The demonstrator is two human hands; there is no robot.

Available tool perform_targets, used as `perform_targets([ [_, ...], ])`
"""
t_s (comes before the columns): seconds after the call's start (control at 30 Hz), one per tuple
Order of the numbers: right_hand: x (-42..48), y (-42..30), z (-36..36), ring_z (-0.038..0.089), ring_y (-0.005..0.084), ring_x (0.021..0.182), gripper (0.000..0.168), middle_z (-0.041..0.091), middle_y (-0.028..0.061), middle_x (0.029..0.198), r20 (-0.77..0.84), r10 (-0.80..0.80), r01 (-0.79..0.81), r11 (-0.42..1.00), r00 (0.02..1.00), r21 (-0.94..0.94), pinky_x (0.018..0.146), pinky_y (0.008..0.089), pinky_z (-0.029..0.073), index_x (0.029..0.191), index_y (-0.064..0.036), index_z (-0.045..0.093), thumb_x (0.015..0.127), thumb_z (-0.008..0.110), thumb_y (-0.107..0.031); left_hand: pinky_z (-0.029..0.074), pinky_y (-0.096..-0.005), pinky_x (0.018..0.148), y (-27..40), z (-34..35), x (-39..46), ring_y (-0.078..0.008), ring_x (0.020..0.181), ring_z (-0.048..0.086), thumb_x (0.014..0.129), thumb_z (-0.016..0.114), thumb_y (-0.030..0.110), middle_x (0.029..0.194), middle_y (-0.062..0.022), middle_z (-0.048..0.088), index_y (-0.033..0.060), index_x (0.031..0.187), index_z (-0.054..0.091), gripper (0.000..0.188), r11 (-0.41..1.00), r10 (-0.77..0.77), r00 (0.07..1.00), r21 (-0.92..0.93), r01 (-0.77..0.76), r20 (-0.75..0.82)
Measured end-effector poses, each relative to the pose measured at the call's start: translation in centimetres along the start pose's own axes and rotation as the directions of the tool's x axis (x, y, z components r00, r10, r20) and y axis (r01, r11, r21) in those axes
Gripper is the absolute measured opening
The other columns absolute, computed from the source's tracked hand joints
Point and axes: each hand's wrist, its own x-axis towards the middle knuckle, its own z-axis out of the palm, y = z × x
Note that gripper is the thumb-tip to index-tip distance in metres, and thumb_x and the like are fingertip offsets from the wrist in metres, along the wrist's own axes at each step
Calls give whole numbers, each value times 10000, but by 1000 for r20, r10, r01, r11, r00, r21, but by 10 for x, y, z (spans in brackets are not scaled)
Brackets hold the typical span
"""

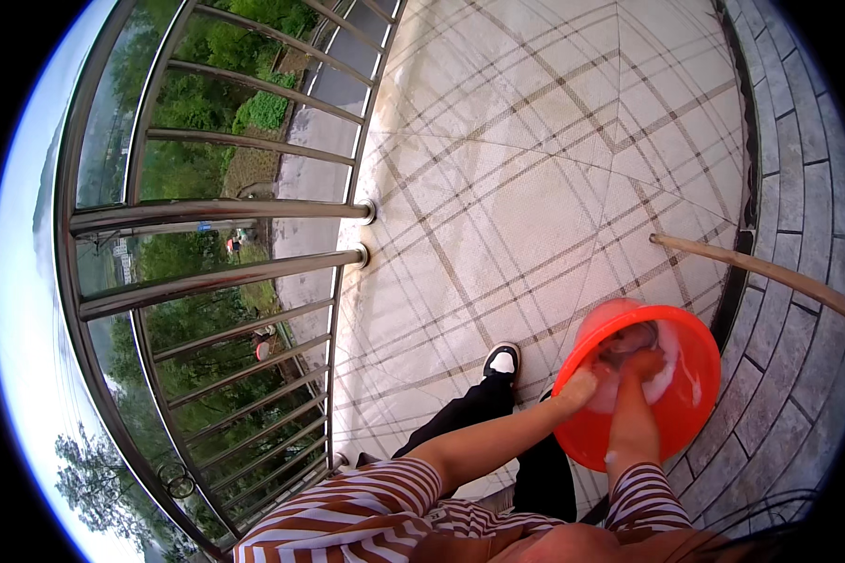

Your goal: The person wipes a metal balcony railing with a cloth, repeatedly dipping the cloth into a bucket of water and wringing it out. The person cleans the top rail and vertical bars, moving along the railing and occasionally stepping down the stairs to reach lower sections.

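A red plastic basin (683, 429) stands tilted towards me beside the tiled wall. Inside it are soapy suds (669, 352) and a dark, wet piece of cloth (631, 339). My right hand (644, 364) is down in the basin, pressed against the cloth with its fingers curled. At the near left side of the basin, my left hand (579, 388) reaches in over the rim, wet with foam. Its fingers are mostly hidden, so what it grips does not show.
A wooden pole (753, 264) slants in from the grey tiled wall (789, 204) on the right. Stainless steel railing (218, 210) lines the left edge of the patterned tile floor (507, 211). My shoe (501, 362) is left of the basin. Beyond the railing are a road and greenery.
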Motion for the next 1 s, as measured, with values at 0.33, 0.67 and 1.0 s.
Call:
perform_targets([
  [0.33, 3, -1, 16, 547, 248, 857, 324, 571, 156, 961, 557, -122, 19, 982, 822, 188, 735, 349, 462, 1059, 47, 529, 796, 523, -141, 264, -345, 1028, 38, -1, 1, -292, 1265, 319, 862, 497, 352, 1342, -168, 363, 50, 1352, 264, 621, 972, -113, 987, 220, 85, 117],
  [0.67, -152, -17, -154, 524, 176, 885, 314, 564, 83, 972, 484, -466, -166, 571, 741, 804, 765, 293, 432, 1051, 24, 539, 801, 549, -166, 442, -368, 782, 22, 10, 22, -267, 936, 557, 858, 447, 515, 1046, -135, 565, 49, 1107, 507, 531, 932, -323, 945, -159, 326, 45],
  [1.0, -57, -1, -78, 556, 233, 712, 162, 583, 95, 794, -46, -618, 404, 454, 785, 795, 661, 335, 464, 905, -6, 559, 842, 463, -122, 467, -341, 730, 10, 42, 18, -196, 785, 560, 832, 525, 216, 917, -81, 584, 64, 984, 573, 221, 949, -314, 949, 40, 313, 15],
])
